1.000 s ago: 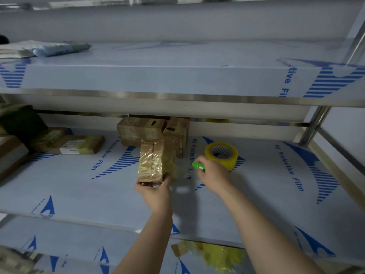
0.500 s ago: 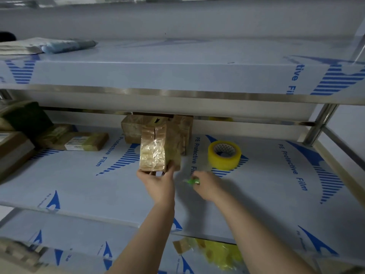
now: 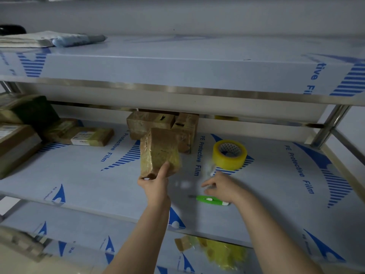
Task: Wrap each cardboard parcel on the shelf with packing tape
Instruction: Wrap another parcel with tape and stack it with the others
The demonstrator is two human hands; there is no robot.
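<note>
- Fingers of the left hand curl under the near end of a tape-wrapped parcel, and the thumb presses on its glossy right face. The parcel is gripped and held tilted above the middle shelf, its far end leaning right.
- Fingers of the right hand are loosely spread and point left. They hold nothing.
- A green utility knife lies flat on the middle shelf just near of the right hand, blade end to the left. Its right end runs under the heel of the hand; I cannot tell whether the two touch.
- A roll of yellowish packing tape lies on its side on the shelf, beyond the right hand and to the right of the held parcel.
- Two brown cardboard parcels stand side by side at the far middle of the shelf, behind the held one.
- A flat labelled parcel lies to the left, and more boxes are stacked at the far left edge.
- Folded bags lie on the left of the upper shelf.
- Crumpled yellow tape lies on the lower shelf.
</note>
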